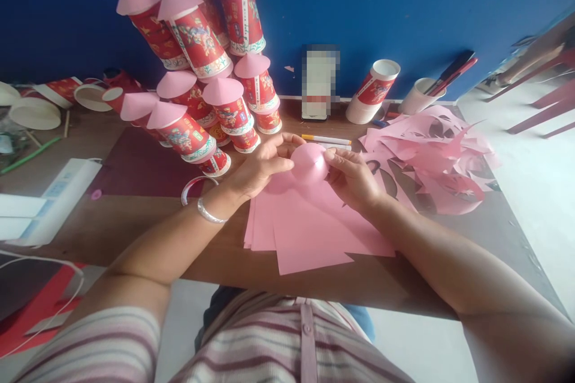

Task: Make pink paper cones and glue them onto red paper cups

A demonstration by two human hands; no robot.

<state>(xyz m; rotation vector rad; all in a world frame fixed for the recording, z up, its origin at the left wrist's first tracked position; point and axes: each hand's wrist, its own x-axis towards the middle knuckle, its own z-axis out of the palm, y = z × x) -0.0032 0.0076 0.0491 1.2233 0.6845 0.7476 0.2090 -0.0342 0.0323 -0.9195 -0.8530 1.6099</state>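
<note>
Both hands (309,161) pinch the cone (309,163) at its edges, fingers nearly closed; light, even pressure should protect its round shape.

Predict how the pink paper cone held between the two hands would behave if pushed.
The pink paper cone looks light, being rolled from thin sheet. Its sides would probably dent under a firm push, since it seems hollow. Set on its side, it might roll, given its round shape.
</note>
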